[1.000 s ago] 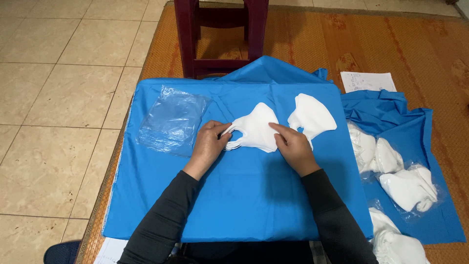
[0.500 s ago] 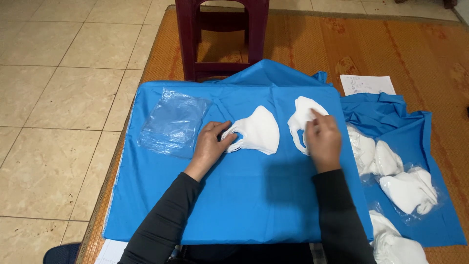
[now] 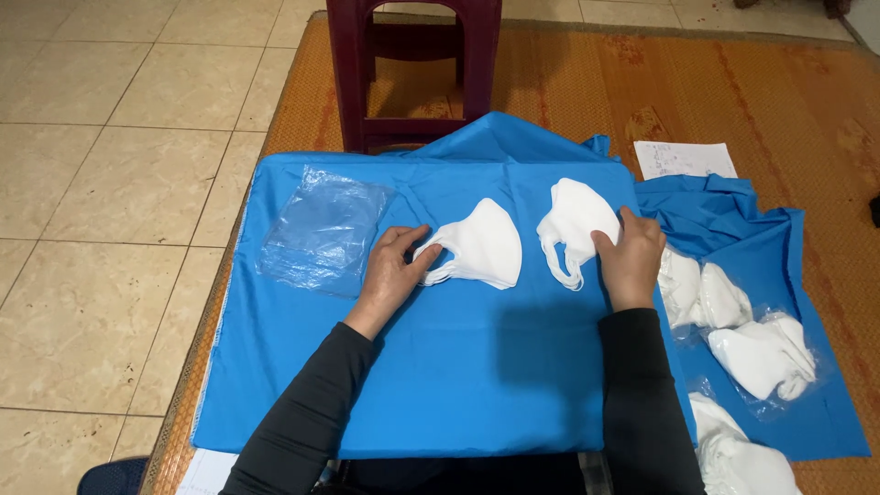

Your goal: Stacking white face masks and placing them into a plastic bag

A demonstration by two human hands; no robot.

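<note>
Two white masks were pinned side by side on a blue cloth, the left hand flat-fingered at the ear loops of one mask, the right hand spread over the other mask's right edge.

The blue cloth looked smooth and matt. Both white masks seemed soft, matt fabric. The clear bags at left were glossy, crinkled plastic; the mat looked coarsely woven.
</note>
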